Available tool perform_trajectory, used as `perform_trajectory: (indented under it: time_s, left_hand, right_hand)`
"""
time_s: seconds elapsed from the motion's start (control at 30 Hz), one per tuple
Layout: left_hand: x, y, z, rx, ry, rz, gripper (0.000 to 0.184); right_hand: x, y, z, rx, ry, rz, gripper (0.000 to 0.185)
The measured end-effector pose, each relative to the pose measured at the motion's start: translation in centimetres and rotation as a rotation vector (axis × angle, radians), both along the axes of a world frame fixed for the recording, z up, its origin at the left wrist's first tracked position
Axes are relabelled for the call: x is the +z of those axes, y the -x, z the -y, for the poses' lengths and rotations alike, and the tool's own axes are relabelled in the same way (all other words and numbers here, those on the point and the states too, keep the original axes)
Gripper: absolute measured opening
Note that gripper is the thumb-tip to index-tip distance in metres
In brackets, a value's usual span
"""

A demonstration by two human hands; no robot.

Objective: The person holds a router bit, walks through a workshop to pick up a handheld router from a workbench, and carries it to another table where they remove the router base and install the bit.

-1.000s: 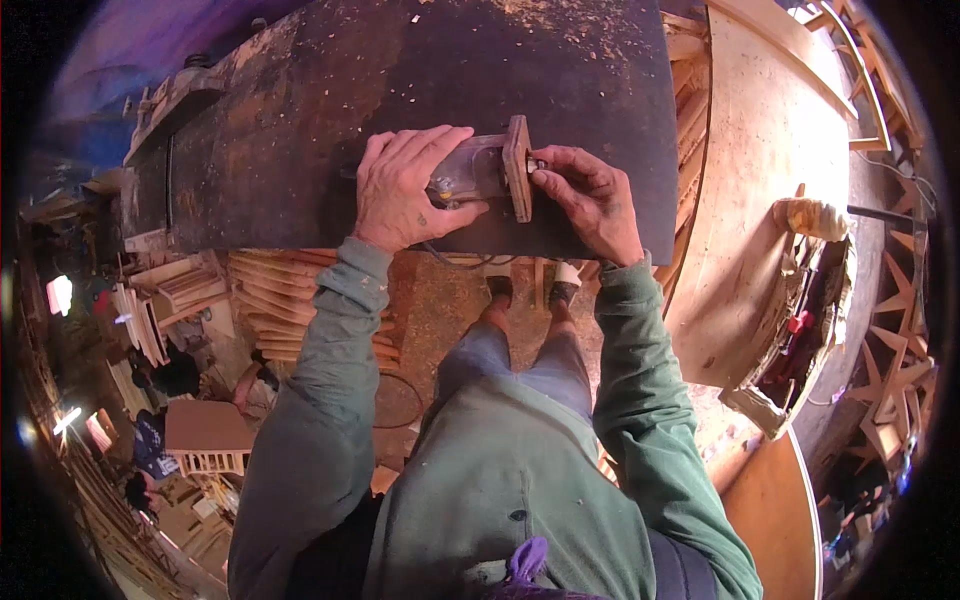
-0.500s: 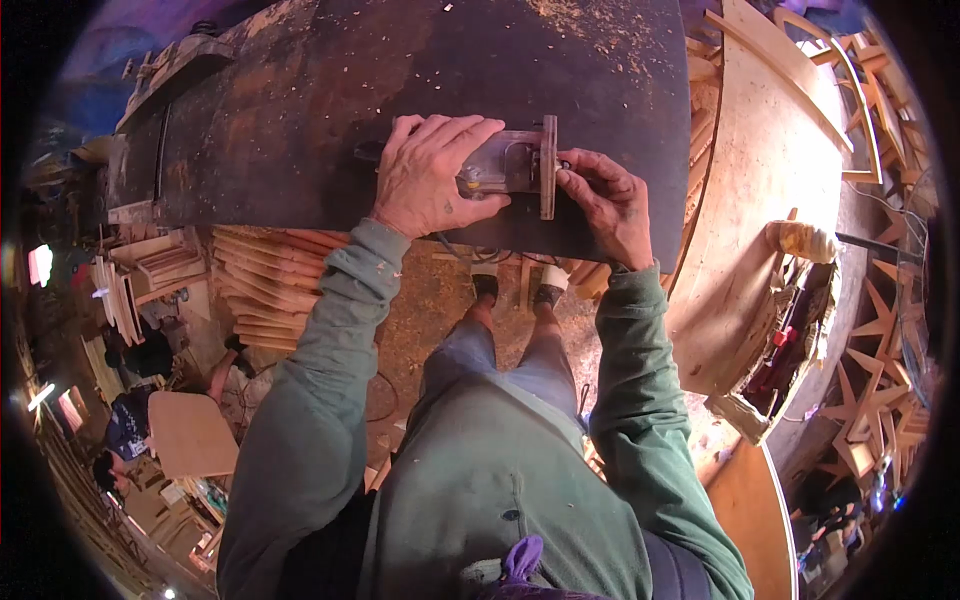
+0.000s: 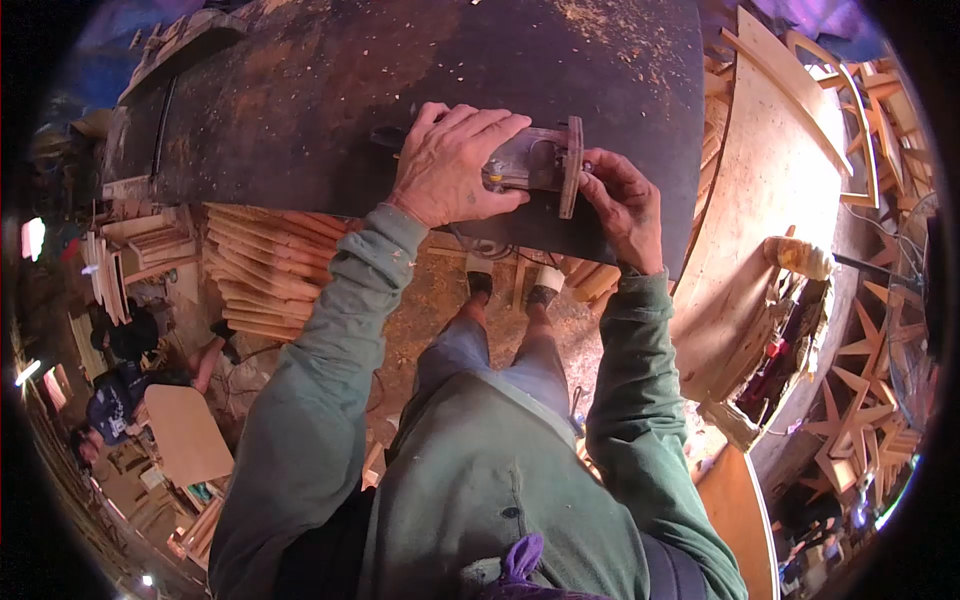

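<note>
A trim router (image 3: 535,158) with a clear housing lies on its side over the dark tabletop (image 3: 310,120), near its front edge. Its flat base plate (image 3: 572,168) stands upright, facing right. My left hand (image 3: 452,165) is wrapped round the router's body, hiding much of the motor end. On the other side of the plate, the thumb and fingers of my right hand (image 3: 625,200) pinch a small metal piece that looks like the router bit (image 3: 589,169). The fingertips partly cover it.
Sawdust (image 3: 620,40) and chips lie on the tabletop. Stacked wooden strips (image 3: 265,270) sit below it at left. A wide board (image 3: 760,200) and a torn box of tools (image 3: 785,350) are at right, beside wooden star shapes (image 3: 850,430). A person (image 3: 115,405) is at far left.
Both hands and the router appear slightly farther right in view, partly because the whole view has shifted. The grip on the router and the right-hand pinch stay the same.
</note>
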State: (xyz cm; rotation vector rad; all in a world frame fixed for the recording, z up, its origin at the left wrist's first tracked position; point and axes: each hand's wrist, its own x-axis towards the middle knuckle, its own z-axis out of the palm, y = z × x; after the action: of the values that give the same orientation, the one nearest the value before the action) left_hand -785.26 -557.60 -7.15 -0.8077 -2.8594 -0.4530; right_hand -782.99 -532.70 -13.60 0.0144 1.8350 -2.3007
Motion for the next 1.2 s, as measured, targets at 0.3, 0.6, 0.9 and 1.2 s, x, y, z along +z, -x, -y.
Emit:
perform_trajectory:
  time_s: [0.3,0.6,0.9,1.2]
  left_hand:
    - [-0.5,0.0,0.8,-0.02,-0.044,0.028,0.088]
    - [-0.9,0.1,0.5,-0.001,-0.045,-0.006,0.086]
    - [-0.4,0.1,0.6,-0.011,-0.093,0.017,0.083]
    - [0.4,0.4,0.0,-0.06,-0.333,0.035,0.057]
  right_hand:
    - [0.8,-0.2,0.0,0.011,-0.031,0.003,0.026]
    - [0.4,0.0,-0.1,0.01,-0.028,0.017,0.025]
    - [-0.1,-0.1,0.1,-0.005,-0.017,-0.005,0.023]
    - [0.3,0.3,-0.2,0.05,-0.048,0.012,0.025]
